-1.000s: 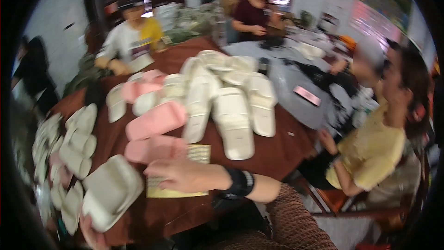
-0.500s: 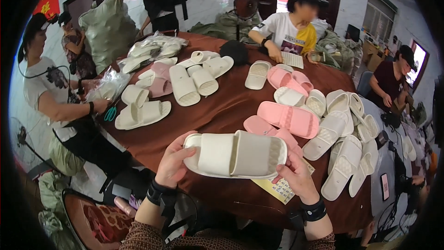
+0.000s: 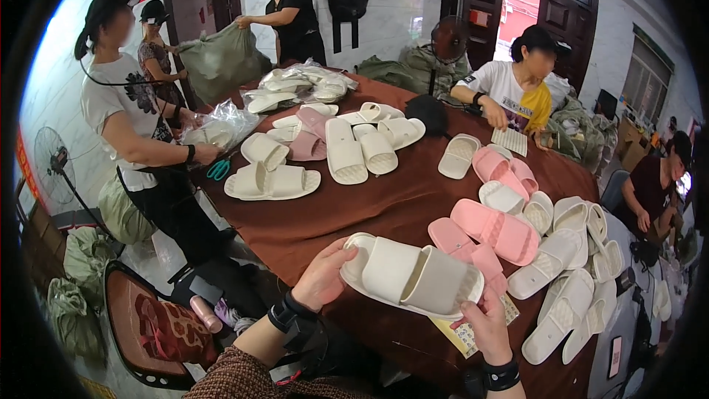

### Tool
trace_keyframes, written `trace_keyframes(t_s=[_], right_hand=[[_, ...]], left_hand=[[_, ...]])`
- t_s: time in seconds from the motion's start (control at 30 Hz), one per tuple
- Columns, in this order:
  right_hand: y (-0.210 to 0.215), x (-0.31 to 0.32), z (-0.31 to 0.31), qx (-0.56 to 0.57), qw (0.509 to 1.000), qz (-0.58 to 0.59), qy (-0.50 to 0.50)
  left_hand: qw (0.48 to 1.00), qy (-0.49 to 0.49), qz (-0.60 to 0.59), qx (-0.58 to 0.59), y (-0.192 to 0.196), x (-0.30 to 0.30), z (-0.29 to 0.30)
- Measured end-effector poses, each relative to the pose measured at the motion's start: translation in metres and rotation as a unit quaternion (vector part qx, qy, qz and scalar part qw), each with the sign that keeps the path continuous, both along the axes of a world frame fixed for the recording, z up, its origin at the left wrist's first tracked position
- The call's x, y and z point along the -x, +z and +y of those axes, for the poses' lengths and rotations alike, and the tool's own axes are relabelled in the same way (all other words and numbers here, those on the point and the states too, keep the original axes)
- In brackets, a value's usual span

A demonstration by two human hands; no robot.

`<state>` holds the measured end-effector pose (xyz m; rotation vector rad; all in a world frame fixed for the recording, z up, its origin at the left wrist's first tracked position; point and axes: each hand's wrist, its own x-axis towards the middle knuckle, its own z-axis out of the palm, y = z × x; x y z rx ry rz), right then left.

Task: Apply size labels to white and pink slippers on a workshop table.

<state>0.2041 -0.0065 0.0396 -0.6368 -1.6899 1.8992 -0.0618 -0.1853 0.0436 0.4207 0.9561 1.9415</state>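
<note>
You hold a pair of cream slippers (image 3: pixel 410 278) between both hands, just above the near edge of the bench (image 3: pixel 347 210). The two slippers lie pressed side by side, and their long axis runs across you, left to right, dipping slightly toward your right.

Your left hand (image 3: pixel 325 275) cups the left end: the fingers curl around the end and the thumb lies over the rim, closed on the pair. Your right hand (image 3: pixel 489 319) takes the right end from below, with the fingertips hooked up over the lower edge; it is also closed on the pair, though the palm is hidden under the sole. So each hand has one end and the slippers span the gap between them; neither is nearer than the other.

Just beyond the right end, touching or nearly so, lie the pink slippers (image 3: pixel 493 230), and under your right hand a printed card (image 3: pixel 467 334) sticks out at the bench edge. More cream slippers are spread to the right (image 3: pixel 563 281). Across the bench, three other people work, well apart from your hands.
</note>
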Motion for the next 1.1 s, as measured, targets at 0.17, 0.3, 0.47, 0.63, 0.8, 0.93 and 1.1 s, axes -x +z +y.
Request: trace_keyframes(t_s=[0.17, 0.3, 0.47, 0.63, 0.8, 0.93, 1.1], right_hand=[[0.0, 0.001, -0.002, 0.054, 0.998, 0.036, -0.015], [0.005, 0.003, -0.002, 0.088, 0.993, 0.075, -0.03], [0.015, 0.006, -0.006, 0.086, 0.989, 0.111, -0.052], [0.014, 0.005, -0.006, 0.11, 0.984, 0.127, -0.053], [0.006, 0.001, -0.005, 0.106, 0.988, 0.107, -0.031], [0.005, 0.002, -0.007, 0.087, 0.993, 0.083, -0.024], [0.002, 0.002, -0.005, 0.086, 0.994, 0.07, -0.015]], left_hand=[[1.0, -0.003, 0.005, 0.012, 0.008, -0.004, -0.003], [0.997, 0.009, 0.074, 0.015, 0.005, -0.002, -0.003], [0.995, -0.008, 0.1, 0.026, 0.003, 0.004, -0.01], [0.995, -0.057, 0.079, -0.009, 0.0, 0.0, -0.012], [0.996, -0.054, 0.063, 0.023, 0.003, -0.006, -0.012], [0.998, -0.044, 0.041, 0.02, -0.001, -0.007, -0.012], [0.999, -0.033, 0.034, 0.016, -0.004, -0.005, -0.012]])
